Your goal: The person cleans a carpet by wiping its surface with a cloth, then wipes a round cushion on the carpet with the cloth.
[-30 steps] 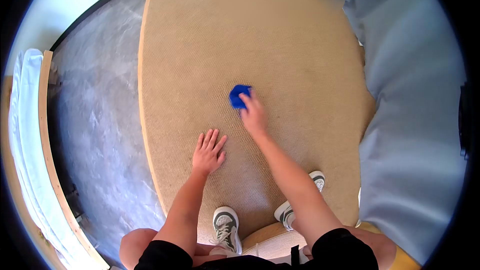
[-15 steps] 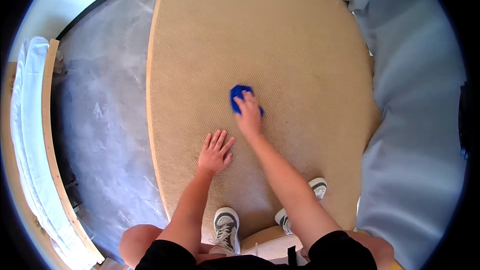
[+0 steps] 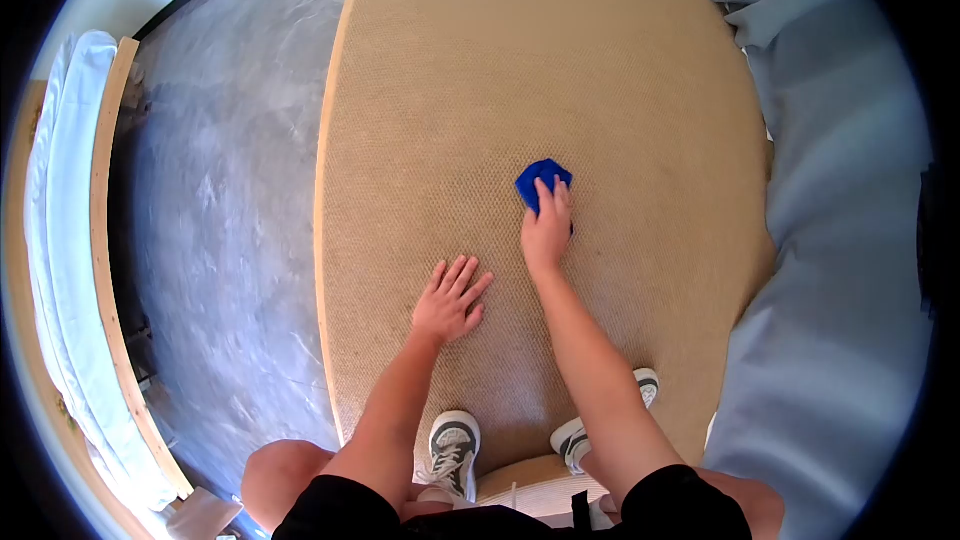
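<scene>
A blue cloth [image 3: 541, 176], bunched up, lies on the tan woven carpet [image 3: 520, 70]. My right hand [image 3: 549, 225] presses on the cloth from the near side, its fingers over the fabric and part of the cloth hidden beneath them. To the left and nearer my body, my left hand [image 3: 451, 300] rests palm down on the carpet with its fingers spread and nothing in it.
Grey-green and white shoes [image 3: 454, 450] are on the carpet close to my body. A blue-grey curtain [image 3: 830, 240] hangs along the right. Grey flooring [image 3: 230, 210] borders the carpet's left edge, and beyond it stands a wooden frame [image 3: 105, 240] with white bedding [image 3: 65, 230].
My right hand and the blue cloth have moved to the right over the carpet. The view has shifted, with the carpet's left edge further right in it. My left hand stays flat.
</scene>
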`<state>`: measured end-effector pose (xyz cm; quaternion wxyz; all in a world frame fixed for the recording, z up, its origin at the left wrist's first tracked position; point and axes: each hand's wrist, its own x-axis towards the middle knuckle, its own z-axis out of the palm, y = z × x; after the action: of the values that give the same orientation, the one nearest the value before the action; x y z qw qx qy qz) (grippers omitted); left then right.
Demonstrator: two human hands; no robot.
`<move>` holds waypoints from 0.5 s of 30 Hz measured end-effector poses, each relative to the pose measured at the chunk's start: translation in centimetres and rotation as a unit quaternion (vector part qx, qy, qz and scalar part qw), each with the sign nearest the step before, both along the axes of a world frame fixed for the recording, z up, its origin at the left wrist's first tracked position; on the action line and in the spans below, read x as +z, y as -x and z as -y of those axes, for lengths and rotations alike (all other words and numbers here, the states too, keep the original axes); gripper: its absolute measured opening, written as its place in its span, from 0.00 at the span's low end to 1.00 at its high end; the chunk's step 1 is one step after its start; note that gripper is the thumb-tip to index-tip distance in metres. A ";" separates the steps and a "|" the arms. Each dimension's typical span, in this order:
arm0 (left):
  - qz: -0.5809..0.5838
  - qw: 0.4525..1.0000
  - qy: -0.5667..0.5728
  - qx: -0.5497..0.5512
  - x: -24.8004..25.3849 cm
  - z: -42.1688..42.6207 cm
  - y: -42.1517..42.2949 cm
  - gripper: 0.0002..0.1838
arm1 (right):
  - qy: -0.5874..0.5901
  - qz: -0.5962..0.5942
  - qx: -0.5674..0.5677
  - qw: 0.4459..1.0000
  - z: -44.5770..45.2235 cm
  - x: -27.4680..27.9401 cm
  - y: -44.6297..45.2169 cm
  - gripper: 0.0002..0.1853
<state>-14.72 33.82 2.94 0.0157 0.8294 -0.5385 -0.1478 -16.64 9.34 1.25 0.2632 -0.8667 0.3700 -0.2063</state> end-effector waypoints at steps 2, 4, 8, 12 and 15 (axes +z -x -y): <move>0.004 1.000 -0.001 -0.006 -0.1 0.0 0.0 0.36 | -0.015 0.008 0.035 0.999 -2.7 -0.1 -1.6 0.28; -0.015 0.997 -0.079 -0.014 0.8 0.5 -0.2 0.36 | -0.028 0.026 0.089 0.995 -6.5 -0.3 -3.9 0.28; -0.152 0.987 0.026 0.038 -1.4 -0.5 -0.3 0.35 | -0.062 0.061 0.179 0.980 -13.2 -0.3 -9.2 0.28; -0.027 0.998 -0.053 -0.022 -0.8 0.2 -0.6 0.36 | -0.116 0.093 0.274 0.950 -16.1 0.5 -11.3 0.28; -0.045 0.997 -0.055 -0.021 -1.7 -0.5 -0.6 0.37 | -0.133 0.121 0.246 0.952 -15.4 1.6 -11.0 0.28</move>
<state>-14.14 34.33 1.26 -0.0090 0.8102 -0.5453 -0.2149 -5.62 24.72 2.84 0.4618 -0.8564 0.1350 -0.1875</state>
